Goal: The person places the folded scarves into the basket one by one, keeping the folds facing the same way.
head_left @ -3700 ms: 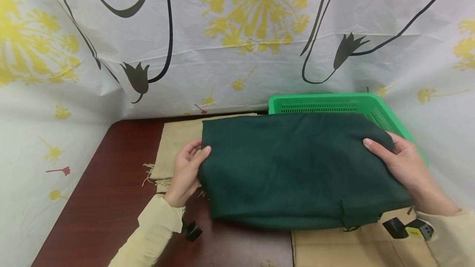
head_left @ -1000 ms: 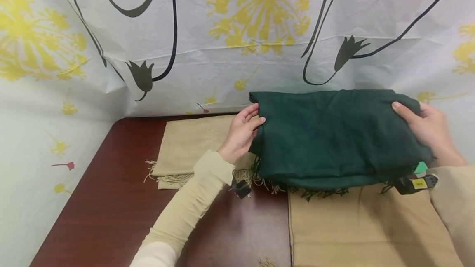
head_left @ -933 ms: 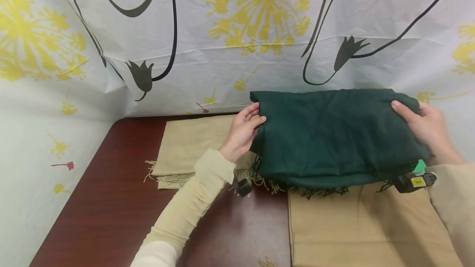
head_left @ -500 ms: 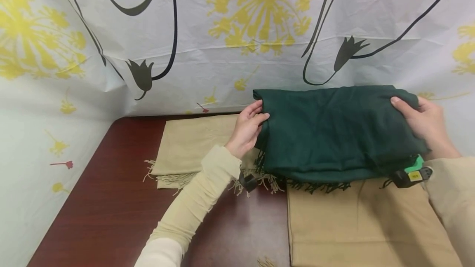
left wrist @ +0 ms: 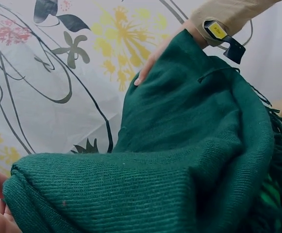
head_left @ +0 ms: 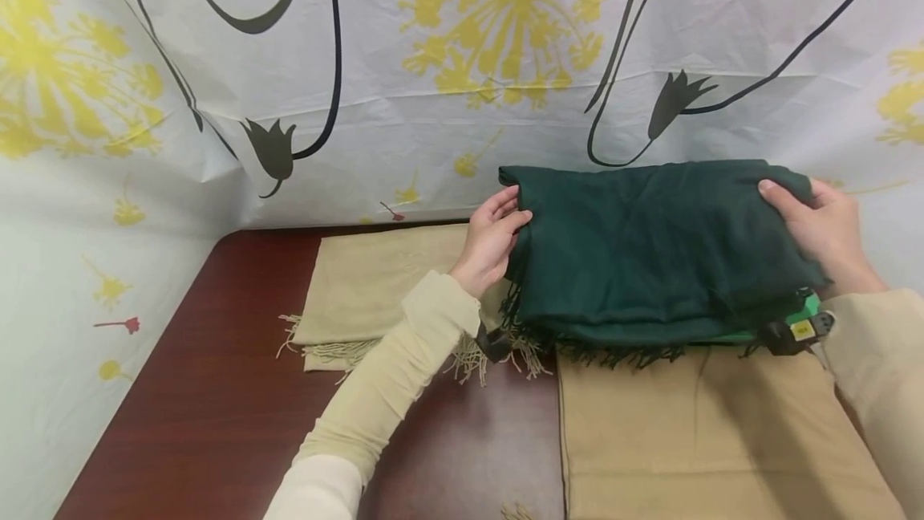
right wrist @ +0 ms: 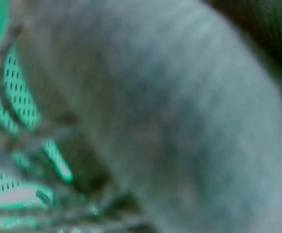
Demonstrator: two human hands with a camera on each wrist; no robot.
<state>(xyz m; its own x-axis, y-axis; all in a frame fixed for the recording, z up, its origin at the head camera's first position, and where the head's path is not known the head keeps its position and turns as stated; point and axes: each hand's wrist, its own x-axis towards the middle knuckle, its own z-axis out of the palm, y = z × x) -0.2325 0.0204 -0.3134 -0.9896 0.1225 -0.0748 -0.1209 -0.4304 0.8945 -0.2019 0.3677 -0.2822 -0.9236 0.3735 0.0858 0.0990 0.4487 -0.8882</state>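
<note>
Both hands, left hand [head_left: 493, 233] and right hand [head_left: 823, 229], grip opposite ends of the folded dark green fringed scarf [head_left: 653, 251], which has moved back from the tabletop centre and now sits over the green plastic basket [head_left: 804, 312], nearly deposited.

From the head camera I see the left hand [head_left: 493, 235] gripping the left end of the folded dark green scarf [head_left: 650, 251] and the right hand [head_left: 823, 231] gripping its right end. The scarf sits over the green basket [head_left: 808, 313] (only a sliver of rim shows). A beige scarf [head_left: 375, 287] lies behind the left forearm, and a beige cloth [head_left: 707, 440] lies nearer me on the dark red table [head_left: 216, 408].
</note>
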